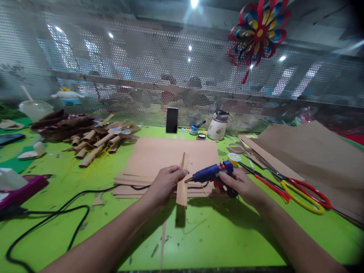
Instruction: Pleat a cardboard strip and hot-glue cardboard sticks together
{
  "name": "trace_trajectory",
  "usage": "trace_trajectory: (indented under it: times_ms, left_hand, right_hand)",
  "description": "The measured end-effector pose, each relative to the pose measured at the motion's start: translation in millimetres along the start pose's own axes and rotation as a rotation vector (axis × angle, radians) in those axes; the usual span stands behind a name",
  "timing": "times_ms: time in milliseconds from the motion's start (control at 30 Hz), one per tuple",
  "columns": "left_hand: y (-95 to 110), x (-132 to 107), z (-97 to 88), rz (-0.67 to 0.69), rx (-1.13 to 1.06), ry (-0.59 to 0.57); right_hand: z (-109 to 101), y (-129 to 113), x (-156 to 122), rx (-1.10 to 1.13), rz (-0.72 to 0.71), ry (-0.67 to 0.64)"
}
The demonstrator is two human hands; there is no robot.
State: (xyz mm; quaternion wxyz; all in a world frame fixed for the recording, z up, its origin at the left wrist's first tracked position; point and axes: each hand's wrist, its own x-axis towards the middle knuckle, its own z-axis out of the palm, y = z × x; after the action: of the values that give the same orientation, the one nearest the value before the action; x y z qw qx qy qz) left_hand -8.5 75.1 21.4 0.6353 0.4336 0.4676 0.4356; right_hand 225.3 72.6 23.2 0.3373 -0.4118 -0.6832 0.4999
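My left hand (167, 182) is closed on a narrow strip of brown paper (182, 193), held upright with a thin yellow thread running along it. In my right hand (241, 184) is a blue hot glue gun (209, 173), its nozzle pointing left at the strip, close to or touching it; I cannot tell which. Behind and beneath the hands lies a stack of brown paper sheets (170, 151). A black cord (99, 188) runs across the table toward the glue gun, partly hidden by my left hand.
Several rolled paper tubes (93, 151) with yellow threads lie at the left. Red-and-yellow-handled scissors (307, 193) and a large brown paper sheet (318, 163) are at the right. A phone (172, 120) and a white bottle (217, 127) stand at the back, before a perforated screen (136, 68).
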Motion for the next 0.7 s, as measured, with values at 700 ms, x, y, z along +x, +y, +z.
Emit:
trace_trajectory:
  times_ms: [700]
  left_hand:
    - [-0.4, -0.3, -0.3, 0.016, 0.011, -0.006]
  right_hand:
    - [1.0, -2.5, 2.7, -0.001, 0.010, -0.004]
